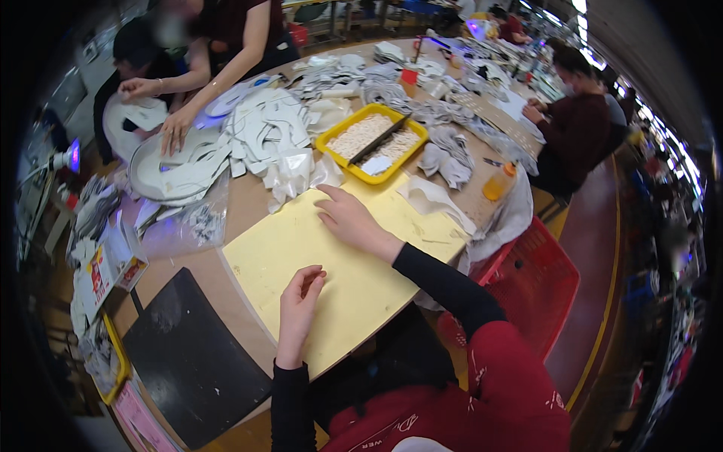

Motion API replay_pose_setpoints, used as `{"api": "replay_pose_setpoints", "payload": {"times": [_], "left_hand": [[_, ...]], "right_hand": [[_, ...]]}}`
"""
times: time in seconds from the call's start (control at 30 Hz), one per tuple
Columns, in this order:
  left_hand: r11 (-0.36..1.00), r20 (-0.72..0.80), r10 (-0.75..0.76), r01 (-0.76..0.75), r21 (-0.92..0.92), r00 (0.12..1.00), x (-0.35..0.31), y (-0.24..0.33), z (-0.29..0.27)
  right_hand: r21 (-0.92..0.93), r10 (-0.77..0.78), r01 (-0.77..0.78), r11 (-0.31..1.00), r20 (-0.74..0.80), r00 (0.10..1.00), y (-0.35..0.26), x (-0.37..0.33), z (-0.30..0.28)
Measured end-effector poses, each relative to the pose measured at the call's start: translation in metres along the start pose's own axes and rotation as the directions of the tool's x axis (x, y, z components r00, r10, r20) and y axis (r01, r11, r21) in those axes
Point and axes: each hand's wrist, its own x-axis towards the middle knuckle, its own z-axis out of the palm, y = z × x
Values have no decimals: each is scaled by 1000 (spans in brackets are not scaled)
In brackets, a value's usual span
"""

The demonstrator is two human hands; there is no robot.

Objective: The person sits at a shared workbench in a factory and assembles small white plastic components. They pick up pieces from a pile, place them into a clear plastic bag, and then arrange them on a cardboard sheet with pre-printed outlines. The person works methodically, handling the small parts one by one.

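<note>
A pale yellow board with a few scuff marks lies in front of me on the table. Over its far part reaches my right hand, fingers stretched out and spread toward the far left, holding nothing that I can see. My left hand hovers above the board's near left part, its fingers loosely curled and nothing visible in them. Just beyond the right hand stands a yellow tray with small cream pieces on both sides of a dark bar. Crumpled translucent film lies left of the tray.
Heaped white cut pieces and grey fabric bundles cover the table's far side. A black board lies left. An orange bottle stands right, above a red basket. Co-workers' hands handle white pieces at far left.
</note>
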Motion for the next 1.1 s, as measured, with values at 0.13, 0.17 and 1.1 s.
{"api": "replay_pose_setpoints", "payload": {"times": [0.13, 0.17, 1.1], "left_hand": [[995, 33, 91, -92, 41, 995, -4, 2, 5], [993, 22, 88, -90, 77, 996, -4, 1, 6], [957, -44, 277, -271, 105, 960, 15, -21, 18]], "right_hand": [[93, 244, -235, 968, -106, 964, -20, -62, -40], [110, 291, -278, 954, -131, 948, -24, -78, -49], [69, 459, -459, 886, -271, 846, -51, -116, -61]]}}
